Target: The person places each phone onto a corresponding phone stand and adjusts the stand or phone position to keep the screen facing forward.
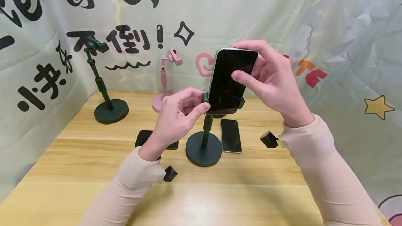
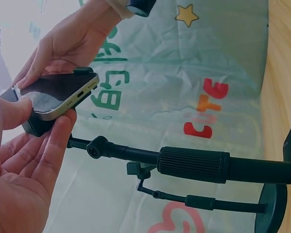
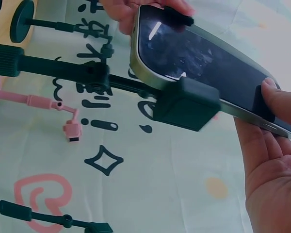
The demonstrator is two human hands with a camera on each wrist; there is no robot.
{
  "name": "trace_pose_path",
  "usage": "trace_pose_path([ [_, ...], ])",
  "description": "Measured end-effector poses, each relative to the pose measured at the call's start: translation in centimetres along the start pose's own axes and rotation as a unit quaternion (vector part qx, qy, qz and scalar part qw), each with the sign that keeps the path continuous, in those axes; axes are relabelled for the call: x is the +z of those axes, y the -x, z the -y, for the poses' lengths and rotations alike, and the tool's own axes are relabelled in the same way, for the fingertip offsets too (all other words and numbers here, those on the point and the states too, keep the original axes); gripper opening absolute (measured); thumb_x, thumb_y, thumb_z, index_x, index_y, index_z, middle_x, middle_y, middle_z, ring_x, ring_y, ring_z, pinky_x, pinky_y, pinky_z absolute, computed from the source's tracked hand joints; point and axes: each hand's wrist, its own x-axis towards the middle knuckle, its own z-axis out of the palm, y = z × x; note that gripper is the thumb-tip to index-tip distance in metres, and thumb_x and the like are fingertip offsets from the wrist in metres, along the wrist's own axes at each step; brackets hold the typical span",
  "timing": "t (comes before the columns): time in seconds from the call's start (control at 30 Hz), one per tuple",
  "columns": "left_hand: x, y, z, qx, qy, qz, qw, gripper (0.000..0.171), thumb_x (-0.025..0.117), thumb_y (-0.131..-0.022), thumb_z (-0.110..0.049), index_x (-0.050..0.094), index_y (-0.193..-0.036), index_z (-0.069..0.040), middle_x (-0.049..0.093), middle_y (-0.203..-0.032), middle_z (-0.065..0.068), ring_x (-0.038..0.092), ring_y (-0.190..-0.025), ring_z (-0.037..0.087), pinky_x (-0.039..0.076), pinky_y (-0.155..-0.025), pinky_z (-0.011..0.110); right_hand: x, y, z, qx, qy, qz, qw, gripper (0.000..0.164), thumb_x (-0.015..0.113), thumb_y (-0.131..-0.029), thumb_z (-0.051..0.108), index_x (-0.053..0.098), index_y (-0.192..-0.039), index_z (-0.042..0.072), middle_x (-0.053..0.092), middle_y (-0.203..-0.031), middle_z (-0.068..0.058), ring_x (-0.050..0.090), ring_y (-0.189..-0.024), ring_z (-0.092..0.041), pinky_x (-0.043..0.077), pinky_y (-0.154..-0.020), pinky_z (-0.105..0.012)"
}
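A smartphone point(image 1: 221, 86) with a dark screen and pale metal edge stands tilted in the clamp point(image 3: 186, 104) of a dark green phone stand point(image 1: 203, 151). My right hand point(image 1: 273, 79) grips its upper part, thumb across the screen and fingers behind. With my left hand point(image 1: 176, 116) I pinch the clamp's left side at the phone's lower corner; the thumb point(image 2: 14, 111) lies by the phone's edge and the fingers reach under the clamp. In the right wrist view, clamp arms sit on both long edges of the phone.
Another green stand point(image 1: 111, 111) is at the back left, a pink stand point(image 1: 164, 79) beside it, and a further green stand point(image 2: 271, 208) behind the phone. One phone point(image 1: 231, 137) lies right of the near base; another point(image 1: 144, 137) lies partly under my left wrist. A printed cloth point(image 1: 267, 9) hangs behind the wooden table point(image 1: 78, 159).
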Motion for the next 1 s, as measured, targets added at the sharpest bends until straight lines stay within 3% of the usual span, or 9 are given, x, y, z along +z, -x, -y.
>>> trace_pose_path([
  [0.07, 0.0, 0.0, 0.0, 0.0, -0.003, -0.001, 1.0, 0.022, 0.08, -0.094, 0.0, 0.072, -0.114, 0.004, 0.078, -0.089, 0.015, 0.073, -0.072, 0.016, 0.064, -0.073, 0.025, 0.1, 0.3, -0.2, 0.001, 0.01, -0.001, 1.0, 0.051, 0.076, -0.093, -0.009, 0.061, -0.142, -0.003, 0.076, -0.094, -0.007, 0.07, -0.062, -0.018, 0.051, -0.052, -0.02],
  [0.2, 0.0, 0.0, 0.0, -0.001, -0.002, -0.001, 1.0, 0.022, 0.08, -0.094, 0.0, 0.072, -0.114, 0.004, 0.078, -0.089, 0.015, 0.071, -0.072, 0.016, 0.064, -0.072, 0.024, 0.3, 0.8, -0.3, 0.001, 0.025, -0.001, 1.0, 0.052, 0.078, -0.093, -0.008, 0.061, -0.142, -0.002, 0.074, -0.087, -0.006, 0.066, -0.057, -0.017, 0.048, -0.05, -0.02],
  [0.4, 0.0, -0.1, 0.1, -0.004, 0.001, -0.001, 1.0, 0.022, 0.08, -0.094, 0.001, 0.072, -0.114, 0.004, 0.078, -0.089, 0.016, 0.072, -0.072, 0.016, 0.064, -0.073, 0.024, 0.5, 1.3, -0.6, 0.008, 0.022, 0.009, 1.0, 0.053, 0.077, -0.093, -0.009, 0.06, -0.143, -0.003, 0.077, -0.102, -0.008, 0.077, -0.073, -0.021, 0.063, -0.066, -0.023],
  [0.77, 0.0, -0.1, 0.2, -0.002, 0.008, -0.001, 1.0, 0.022, 0.08, -0.093, 0.002, 0.072, -0.114, 0.004, 0.077, -0.089, 0.016, 0.071, -0.073, 0.016, 0.064, -0.073, 0.025, 0.9, 2.0, -1.0, 0.027, 0.028, 0.005, 0.999, 0.06, 0.076, -0.088, -0.018, 0.058, -0.144, -0.005, 0.076, -0.109, -0.015, 0.079, -0.079, -0.022, 0.066, -0.073, -0.027],
  [1.0, -0.1, -0.1, 0.2, -0.002, 0.006, 0.002, 1.0, 0.023, 0.08, -0.094, 0.001, 0.072, -0.115, 0.004, 0.078, -0.089, 0.015, 0.072, -0.074, 0.017, 0.066, -0.075, 0.027, 1.2, 2.3, -1.3, 0.018, 0.027, -0.001, 0.999, 0.058, 0.076, -0.089, -0.016, 0.059, -0.143, -0.005, 0.077, -0.109, -0.01, 0.08, -0.08, -0.021, 0.066, -0.073, -0.027],
])
